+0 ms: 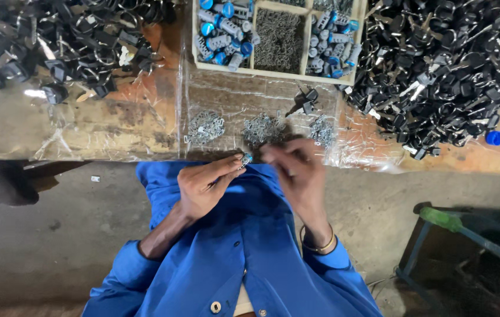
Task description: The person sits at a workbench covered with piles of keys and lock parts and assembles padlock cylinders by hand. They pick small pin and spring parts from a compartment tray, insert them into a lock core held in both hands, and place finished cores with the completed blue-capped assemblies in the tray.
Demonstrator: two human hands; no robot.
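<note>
Blue cloth of the person's work jacket (244, 252) fills the near part of the view, sleeves reaching up toward the table (115, 126). Just past it, the left hand (203, 188) pinches a small grey cylinder with a blue end (245, 158) between thumb and fingertips, holding it level at the table's edge. The right hand (297, 173) is blurred with motion just beside that cylinder, fingers drawn together; whether it holds a small part cannot be told. The step in hand looks like fitting tiny pieces into the cylinder, and the next move likely calls for a fine, steady pinch and close alignment of both hands, since the parts are small. Beyond the hands, on clear plastic sheeting, lie three little heaps of small metal pieces (261, 129), with a black key (304, 101) past them. Farther still stands a partitioned tray (273, 73) holding more grey cylinders with blue caps (223, 29) and a middle section of dark metal bits. Large piles of black-headed keys (437, 64) spread to either side at the far edge, and a loose blue cap (495, 138) lies at right.
</note>
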